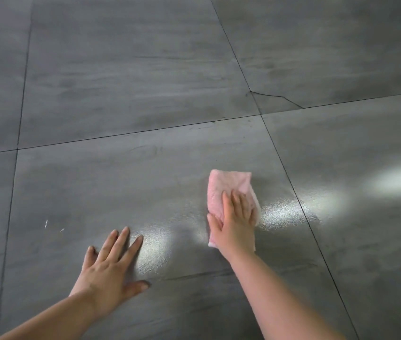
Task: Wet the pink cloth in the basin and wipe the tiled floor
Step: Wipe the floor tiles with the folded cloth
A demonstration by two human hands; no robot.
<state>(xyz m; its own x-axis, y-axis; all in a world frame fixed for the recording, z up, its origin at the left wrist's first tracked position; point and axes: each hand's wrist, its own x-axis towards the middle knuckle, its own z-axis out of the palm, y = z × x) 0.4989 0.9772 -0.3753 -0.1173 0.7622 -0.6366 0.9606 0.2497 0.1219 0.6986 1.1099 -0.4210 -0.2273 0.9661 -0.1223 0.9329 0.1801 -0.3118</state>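
Flat palm, fingers spread: right hand presses folded pink cloth onto grey tiled floor, no pinch. Left hand nearer, well left, open, bare on tile w/ nothing held. Glare patches btwn & right. Far right: cracked tile corner.

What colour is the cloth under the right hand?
Pale pink cloth, seen in the head view.

Right hand presses pink cloth (folded) flat on grey tiled floor.
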